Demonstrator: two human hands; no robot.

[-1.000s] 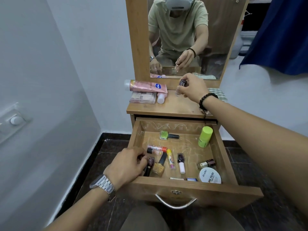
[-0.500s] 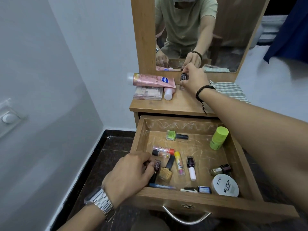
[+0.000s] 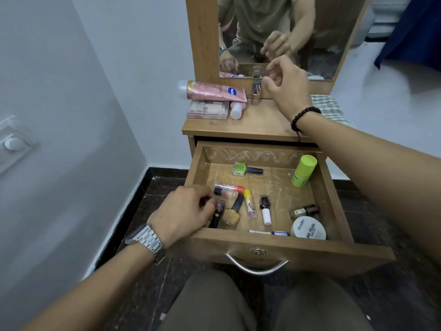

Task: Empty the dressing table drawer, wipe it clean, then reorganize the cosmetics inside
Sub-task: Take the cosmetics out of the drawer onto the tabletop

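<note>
The wooden drawer [image 3: 281, 253] is pulled out and holds several cosmetics: a green nail polish [image 3: 247, 169], a lime stick [image 3: 303, 171], a yellow-capped tube [image 3: 249, 204], a white nail polish jar [image 3: 308, 228]. My left hand [image 3: 185, 212] reaches into the front left corner, its fingers curled round a dark maroon bottle [image 3: 218, 212]. My right hand [image 3: 287, 83] hovers over the tabletop with loosely curled fingers, just right of a small clear bottle [image 3: 255, 93] that stands upright and free.
On the dressing table top [image 3: 262, 123] lie a pink tube [image 3: 212, 90], a flat palette [image 3: 208, 110] and a white cap. A checked cloth [image 3: 328, 108] lies at the right. The mirror [image 3: 274, 32] stands behind. A white wall is close on the left.
My right hand has let go of the small clear bottle and lifted slightly off it. My left hand stays in the drawer's front left corner on the dark bottle.
</note>
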